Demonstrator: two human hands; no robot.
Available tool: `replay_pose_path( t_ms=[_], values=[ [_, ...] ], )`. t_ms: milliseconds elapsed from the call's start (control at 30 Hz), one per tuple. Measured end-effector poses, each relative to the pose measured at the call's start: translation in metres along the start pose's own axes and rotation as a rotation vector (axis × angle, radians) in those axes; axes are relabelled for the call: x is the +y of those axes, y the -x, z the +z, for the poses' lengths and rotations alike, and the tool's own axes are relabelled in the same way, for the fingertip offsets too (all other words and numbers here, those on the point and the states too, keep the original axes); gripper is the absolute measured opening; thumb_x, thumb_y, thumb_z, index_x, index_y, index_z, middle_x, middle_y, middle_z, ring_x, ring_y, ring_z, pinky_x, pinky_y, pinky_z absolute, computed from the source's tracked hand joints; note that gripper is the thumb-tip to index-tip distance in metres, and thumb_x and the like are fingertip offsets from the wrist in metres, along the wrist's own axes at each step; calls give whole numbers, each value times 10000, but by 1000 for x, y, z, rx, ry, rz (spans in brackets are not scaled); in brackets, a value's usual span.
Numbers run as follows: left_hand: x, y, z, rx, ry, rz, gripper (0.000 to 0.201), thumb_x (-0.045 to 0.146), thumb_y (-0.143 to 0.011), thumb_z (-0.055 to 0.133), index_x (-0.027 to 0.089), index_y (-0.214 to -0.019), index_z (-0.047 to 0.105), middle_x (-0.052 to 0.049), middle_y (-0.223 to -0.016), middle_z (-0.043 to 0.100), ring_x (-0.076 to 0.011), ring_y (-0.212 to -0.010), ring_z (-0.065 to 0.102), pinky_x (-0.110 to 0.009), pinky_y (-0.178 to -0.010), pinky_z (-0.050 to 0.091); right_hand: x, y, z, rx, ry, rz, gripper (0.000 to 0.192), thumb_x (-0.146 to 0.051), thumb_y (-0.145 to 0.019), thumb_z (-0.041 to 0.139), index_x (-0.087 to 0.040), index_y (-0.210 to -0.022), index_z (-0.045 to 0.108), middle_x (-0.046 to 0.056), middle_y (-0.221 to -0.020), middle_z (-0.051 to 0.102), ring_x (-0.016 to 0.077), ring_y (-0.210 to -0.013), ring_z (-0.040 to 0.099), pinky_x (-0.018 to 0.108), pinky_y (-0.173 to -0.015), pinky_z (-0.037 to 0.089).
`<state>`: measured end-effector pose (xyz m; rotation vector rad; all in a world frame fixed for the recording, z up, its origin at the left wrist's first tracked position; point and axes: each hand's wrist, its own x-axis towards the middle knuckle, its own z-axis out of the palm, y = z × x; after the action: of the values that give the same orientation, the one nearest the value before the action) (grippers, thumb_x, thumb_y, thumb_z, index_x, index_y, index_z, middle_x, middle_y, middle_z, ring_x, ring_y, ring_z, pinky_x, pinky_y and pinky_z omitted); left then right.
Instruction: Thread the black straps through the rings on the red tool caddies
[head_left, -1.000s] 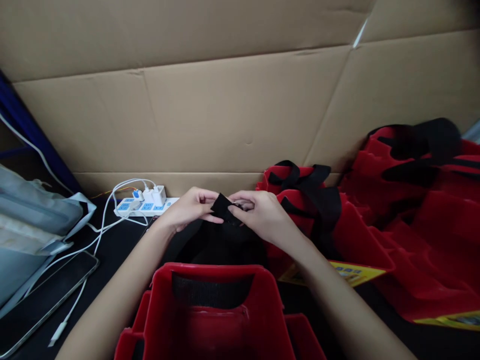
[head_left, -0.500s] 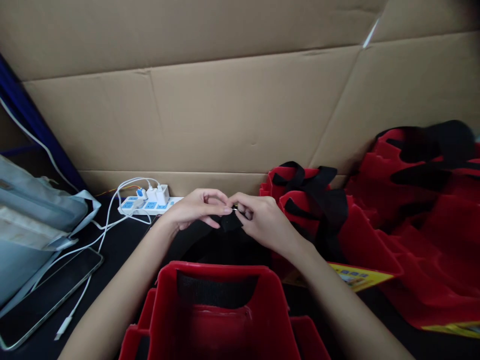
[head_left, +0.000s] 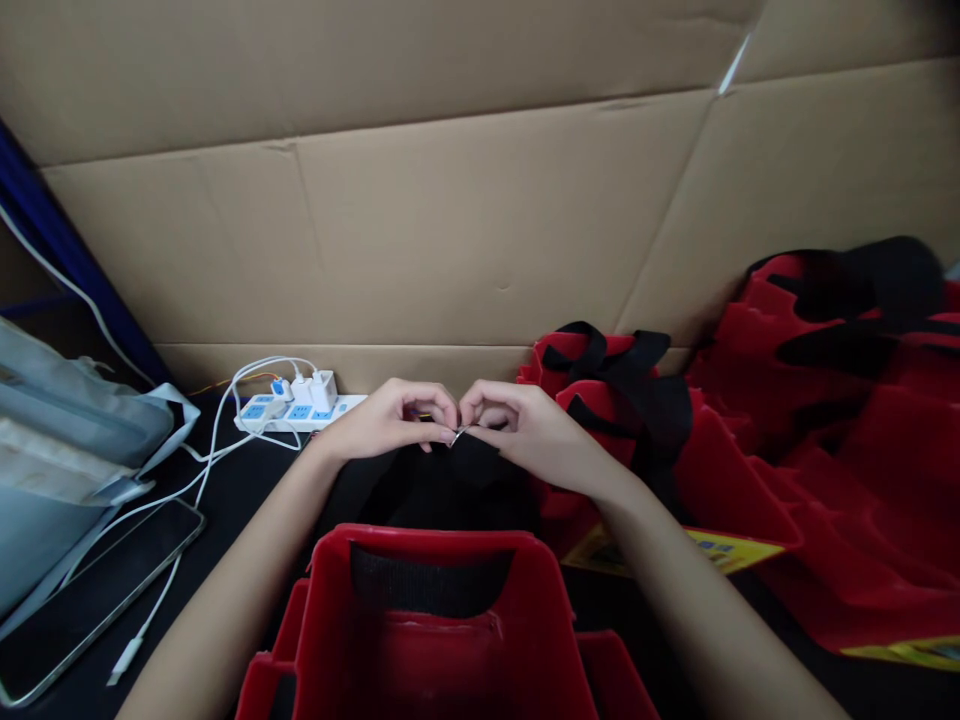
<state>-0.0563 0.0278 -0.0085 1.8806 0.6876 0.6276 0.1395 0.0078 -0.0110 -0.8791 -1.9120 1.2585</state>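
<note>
Above the far rim of a red plastic bin (head_left: 435,535), my left hand (head_left: 394,420) and my right hand (head_left: 536,435) meet fingertip to fingertip. Both are closed in a pinch on a small, thin, shiny metal piece (head_left: 459,435), whose exact kind is too small to make out. Black strap (head_left: 476,462) lies right below the fingers, partly hidden by them. Another stretch of black webbing (head_left: 431,585) crosses the opening in the bin's far wall. My forearms reach past the bin on either side.
To the right stand more red bins (head_left: 739,480) with black straps and yellow labels. A white power strip (head_left: 334,410) with plugs and cables sits at back left, near a phone (head_left: 97,600) and a pale bag (head_left: 67,450). Cardboard (head_left: 420,230) walls off the back.
My left fingers have closed in from a looser, spread pose, and my right hand has turned slightly. The metal piece now shows between both sets of fingertips. The view has shifted slightly.
</note>
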Motion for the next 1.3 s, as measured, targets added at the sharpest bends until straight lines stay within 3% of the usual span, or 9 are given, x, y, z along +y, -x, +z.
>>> replay_pose_path(
  t_ms=[67,167,367,467,633,833,1067,1200,1300],
  values=[
    [3,2,-2,-1,-141,41,119,261,-769,596,146,-778,567,-34,-799,587,-106,-711,534,-236,-650,474,-3,0,-2,-54,-124,24,144,-260,-748,606,-163,-750,499,-23,-676,509,76,-593,509,191,-504,464],
    [2,2,-3,44,-164,77,114,256,-815,527,147,-784,522,-44,-833,555,-106,-721,513,-233,-650,461,-6,1,-6,-121,-221,54,188,-278,-728,641,-159,-784,508,-12,-719,534,95,-629,573,221,-530,518],
    [-4,-1,2,107,-83,105,101,264,-849,474,164,-853,463,-37,-832,534,-101,-703,527,-216,-604,487,-6,3,-16,-209,-163,89,153,-270,-761,618,-156,-808,527,-34,-614,521,74,-536,534,189,-486,463],
    [-5,-3,4,119,-99,70,105,273,-858,455,169,-855,437,-24,-813,518,-94,-678,519,-208,-574,508,-5,2,-17,-208,-41,16,163,-307,-782,596,-157,-820,542,-21,-655,518,70,-551,477,172,-444,371],
    [-6,-2,4,121,-111,-1,92,259,-854,445,176,-877,410,22,-732,452,-82,-624,521,-203,-523,537,-7,2,-12,-88,272,-157,154,-293,-870,465,-177,-865,566,19,-837,563,112,-729,470,238,-665,394],
    [0,1,9,106,-43,32,86,257,-884,410,179,-863,380,19,-714,496,-82,-564,588,-189,-484,526,-8,7,-23,-232,237,-231,205,-286,-921,375,-171,-966,539,49,-939,540,135,-850,487,266,-769,389],
    [-3,-4,18,52,215,21,139,308,-878,442,193,-882,364,-10,-791,533,-120,-643,625,-207,-471,539,-7,10,-40,-367,171,-294,150,-240,-918,385,-170,-872,510,44,-919,496,126,-858,475,266,-779,387],
    [-1,-2,9,56,314,39,212,386,-847,500,195,-914,437,-24,-832,540,-137,-712,617,-200,-468,533,-16,13,-34,-227,280,-254,173,-270,-916,389,-191,-885,539,55,-1023,465,142,-984,467,294,-893,362],
    [5,2,3,72,300,67,342,486,-815,505,199,-1001,495,-60,-924,560,-156,-762,609,-206,-457,532,-20,13,-28,-110,425,-235,190,-299,-910,405,-210,-921,572,48,-971,465,145,-937,474,292,-883,368]
  ],
)
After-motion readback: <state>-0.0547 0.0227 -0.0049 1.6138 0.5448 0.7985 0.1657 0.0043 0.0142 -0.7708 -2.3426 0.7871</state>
